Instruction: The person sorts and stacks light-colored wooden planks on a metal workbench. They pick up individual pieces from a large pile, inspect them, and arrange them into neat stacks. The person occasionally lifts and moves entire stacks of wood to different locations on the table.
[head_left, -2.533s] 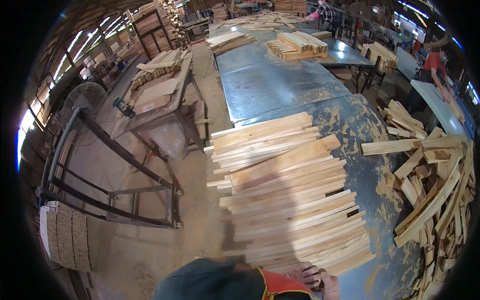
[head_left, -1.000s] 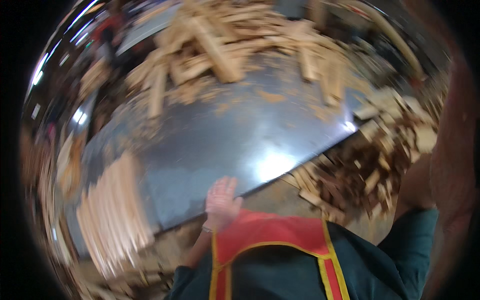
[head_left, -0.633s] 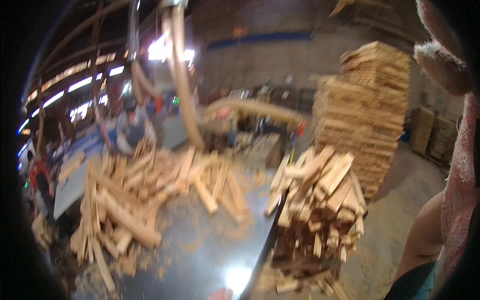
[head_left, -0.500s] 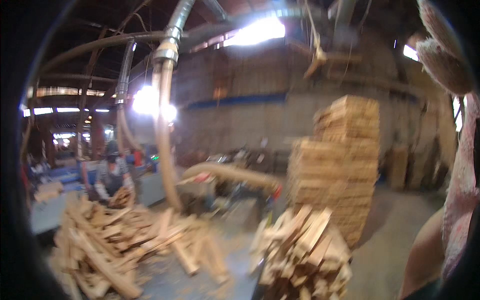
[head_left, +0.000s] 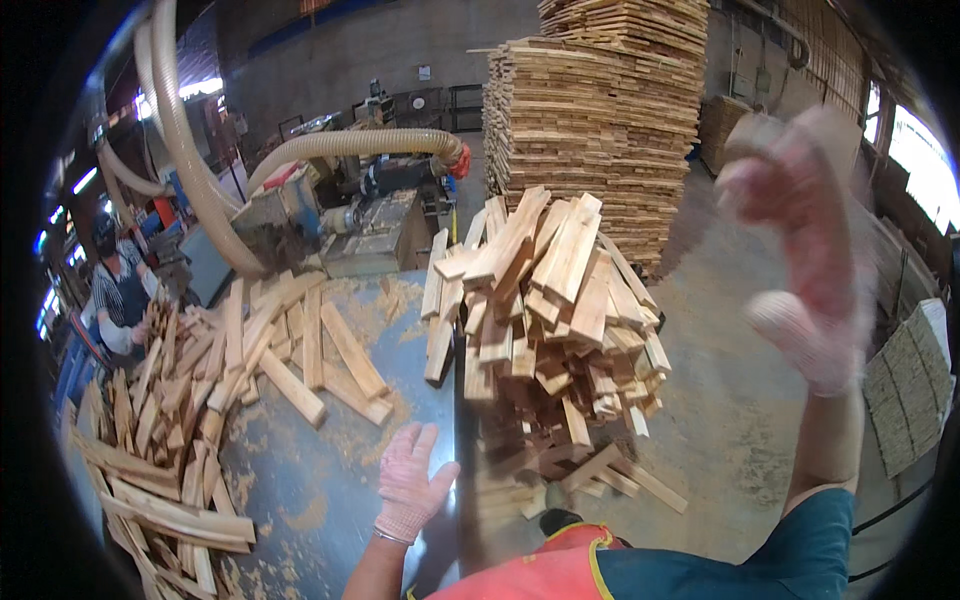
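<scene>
Left hand (head_left: 412,480) low, right hand (head_left: 805,250) raised, wood heap (head_left: 565,290) ahead

From my remote seat, I look down over both gloved hands. The left hand is spread wide, fingers pointing forward, at the right edge of the metal table (head_left: 345,460); I cannot tell whether it touches. Its place suggests balance or support. The right hand, blurred, is up at far right, fingers curved and thumb well apart, nothing visible in its grip; perhaps it is kept high to clear the wood.

The wood heap stands beside the table's right edge, in front of a tall stack (head_left: 600,120). Most top pieces have their long axis running forward, far ends tipped rightward, cut ends facing me. On the table, loose boards (head_left: 355,350) slant, near ends toward the left hand.
</scene>
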